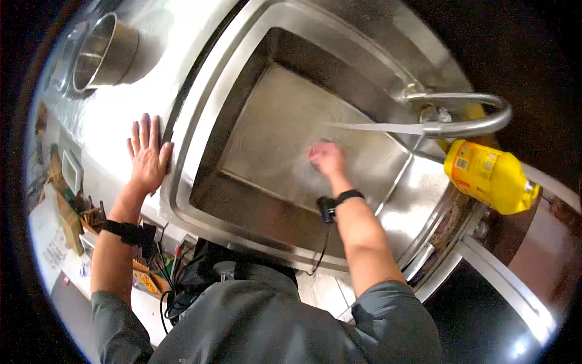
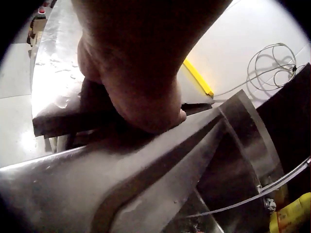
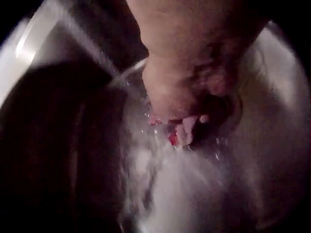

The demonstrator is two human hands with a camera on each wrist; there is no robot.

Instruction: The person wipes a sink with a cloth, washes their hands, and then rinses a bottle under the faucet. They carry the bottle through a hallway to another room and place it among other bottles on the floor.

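Observation:
Water (image 1: 376, 127) runs from the curved faucet (image 1: 473, 127) into the steel sink (image 1: 200, 127). Low in the basin, the right hand (image 1: 328, 159) is blurred, its fingers curled round something small and reddish-pink. In the right wrist view, pinkish bits (image 3: 184, 132) show at the fingers of the right hand (image 3: 180, 92), with water splashing around them; what they are is unclear. The left hand (image 1: 147, 159) lies flat with straight fingers on the steel counter (image 1: 170, 54) beside the sink's left rim. Its wrist and heel (image 2: 146, 102) fill the upper left wrist view, hiding the fingers.
A steel pot (image 1: 115, 51) stands on the counter at the upper left. Right of the faucet is a yellow bottle (image 1: 485, 176). Several cables hang near the person's left side, and a coiled cable (image 2: 272, 68) shows in the left wrist view.

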